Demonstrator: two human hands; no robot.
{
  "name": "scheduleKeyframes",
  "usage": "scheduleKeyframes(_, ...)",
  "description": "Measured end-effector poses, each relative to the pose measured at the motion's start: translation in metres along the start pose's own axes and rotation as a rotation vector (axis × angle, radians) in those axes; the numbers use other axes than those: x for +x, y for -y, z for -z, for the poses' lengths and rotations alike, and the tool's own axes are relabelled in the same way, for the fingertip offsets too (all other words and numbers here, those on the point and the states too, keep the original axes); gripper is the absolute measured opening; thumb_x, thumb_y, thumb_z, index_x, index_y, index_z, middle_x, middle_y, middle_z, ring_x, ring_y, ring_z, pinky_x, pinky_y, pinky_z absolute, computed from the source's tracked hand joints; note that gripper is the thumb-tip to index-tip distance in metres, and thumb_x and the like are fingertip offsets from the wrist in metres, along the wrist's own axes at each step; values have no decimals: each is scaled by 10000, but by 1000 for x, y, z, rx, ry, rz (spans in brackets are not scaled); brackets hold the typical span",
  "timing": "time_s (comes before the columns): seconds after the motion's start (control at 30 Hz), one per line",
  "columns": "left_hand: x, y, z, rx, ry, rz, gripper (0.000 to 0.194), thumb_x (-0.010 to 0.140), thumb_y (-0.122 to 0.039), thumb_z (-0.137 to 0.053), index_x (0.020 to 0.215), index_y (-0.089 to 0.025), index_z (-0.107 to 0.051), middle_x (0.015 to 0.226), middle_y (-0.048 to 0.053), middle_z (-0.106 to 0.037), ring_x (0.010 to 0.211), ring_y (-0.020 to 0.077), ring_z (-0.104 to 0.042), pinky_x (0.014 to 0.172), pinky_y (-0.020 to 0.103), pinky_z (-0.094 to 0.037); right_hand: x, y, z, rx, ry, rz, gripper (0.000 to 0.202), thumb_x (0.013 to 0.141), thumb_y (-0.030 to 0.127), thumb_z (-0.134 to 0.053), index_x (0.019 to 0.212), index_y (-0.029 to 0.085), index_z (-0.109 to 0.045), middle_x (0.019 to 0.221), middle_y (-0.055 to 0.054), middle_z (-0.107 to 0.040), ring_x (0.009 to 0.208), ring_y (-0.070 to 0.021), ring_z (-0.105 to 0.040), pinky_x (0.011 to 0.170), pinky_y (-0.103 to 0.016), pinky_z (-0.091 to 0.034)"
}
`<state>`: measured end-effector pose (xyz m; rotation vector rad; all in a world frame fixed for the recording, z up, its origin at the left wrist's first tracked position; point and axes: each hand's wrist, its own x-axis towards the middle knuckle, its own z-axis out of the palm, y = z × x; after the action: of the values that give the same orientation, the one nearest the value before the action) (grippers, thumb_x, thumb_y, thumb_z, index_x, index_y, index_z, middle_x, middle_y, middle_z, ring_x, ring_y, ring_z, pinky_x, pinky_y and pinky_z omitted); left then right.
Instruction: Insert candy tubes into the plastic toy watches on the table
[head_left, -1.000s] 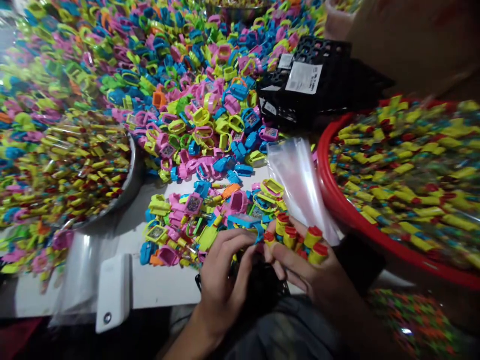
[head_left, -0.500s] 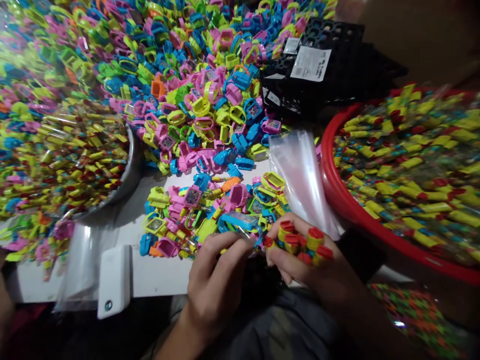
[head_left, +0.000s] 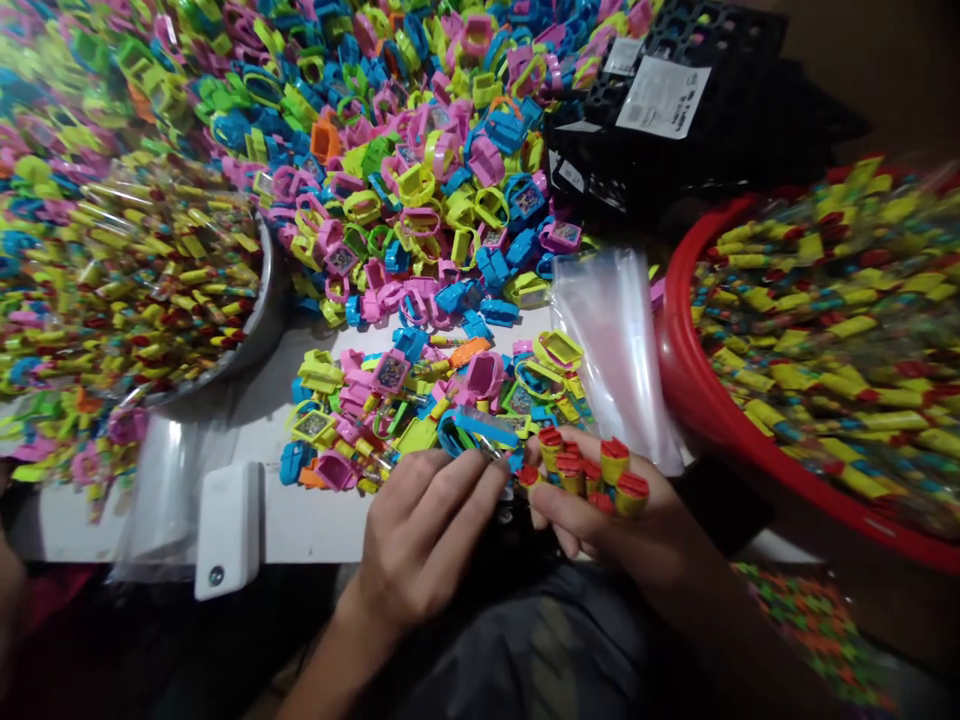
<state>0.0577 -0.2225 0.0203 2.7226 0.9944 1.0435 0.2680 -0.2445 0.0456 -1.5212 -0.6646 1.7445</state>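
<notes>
My right hand (head_left: 615, 525) grips a bundle of several yellow tubes with red caps (head_left: 592, 468) at the table's near edge. My left hand (head_left: 420, 530) pinches a blue toy watch in a clear sleeve (head_left: 480, 432) with its fingertips, just left of the tubes. Both hands meet over my lap. Right in front of them lies a small heap of pink, yellow and blue toy watches (head_left: 390, 410) on the white table (head_left: 315, 525).
A huge pile of coloured toy watches (head_left: 390, 120) covers the far table. A metal bowl (head_left: 259, 330) of packed tubes sits left, a red basin (head_left: 697, 400) of them right. Clear bags (head_left: 615, 350), black baskets (head_left: 675, 130) and a white block (head_left: 225, 530) lie around.
The view has tilted slightly, shifting everything. My left fingers have closed in on the blue watch sleeve beside the tubes; my right hand keeps its bundle.
</notes>
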Motion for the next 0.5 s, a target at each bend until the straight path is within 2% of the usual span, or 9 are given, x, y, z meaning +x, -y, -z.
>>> scheduleKeyframes(0.13,1,3,1,21,-21,-24,303,1108,-56,-458,1253,-39,-724,1143,149,-750,1011,219,-654,892,350,-520,-1,5,-5,-10,-2,-31,539,781,460,-913,1223,213,-730,678,41,-632,562,-119,-478,565,-264,-439)
scheduleKeyframes(0.2,2,3,0,13,-42,-11,284,1111,-68,-472,1222,-38,-732,1130,144,-750,997,215,-651,885,345,-517,-2,7,-6,-61,12,-10,451,801,438,-907,1152,205,-745,653,57,-606,566,-111,-473,573,-248,-440)
scheduleKeyframes(0.27,1,4,-1,12,-45,8,276,1111,-71,-482,1215,-40,-736,1136,137,-748,1001,211,-646,900,340,-513,-2,8,-7,-93,32,52,288,835,420,-885,975,206,-754,633,63,-573,576,-109,-464,632,-250,-482)
scheduleKeyframes(0.33,1,5,-1,7,-41,24,285,1116,-77,-474,1216,-43,-739,1150,134,-745,1021,211,-645,912,337,-511,-1,9,-7,-70,60,107,214,844,385,-884,874,220,-753,638,62,-558,629,-126,-516,712,-252,-524)
scheduleKeyframes(0.43,0,8,-2,-29,-43,42,277,1112,-74,-481,1207,-34,-738,1163,139,-740,1045,215,-648,927,340,-519,2,9,-9,-18,99,117,169,824,323,-915,894,241,-785,738,41,-648,814,-175,-654,805,-255,-554)
scheduleKeyframes(0.5,-1,11,-1,-31,-37,38,282,1112,-76,-477,1221,-28,-733,1159,145,-742,1047,224,-652,927,351,-523,5,9,-10,-31,107,144,150,838,310,-909,917,248,-797,801,29,-697,891,-191,-687,855,-263,-556)
